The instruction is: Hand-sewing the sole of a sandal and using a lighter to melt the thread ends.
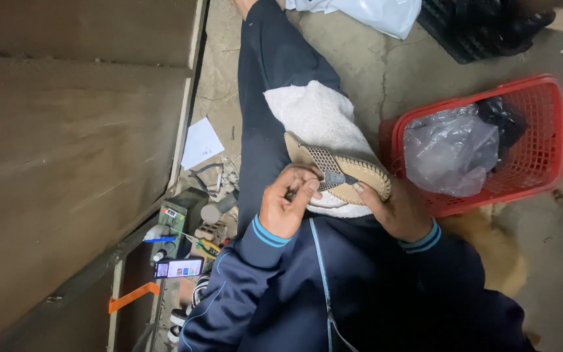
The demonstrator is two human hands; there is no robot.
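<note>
on the lap, left hand [286,207] fingers pinch a small tool against the sandal [337,173], right hand [399,212] fingers clamped on its edge; strap work looks unfinished.

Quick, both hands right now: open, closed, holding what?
Left hand: closed, pinching something small at the sandal's strap; what cannot be told.
Right hand: closed on the sandal, holding it.
</note>
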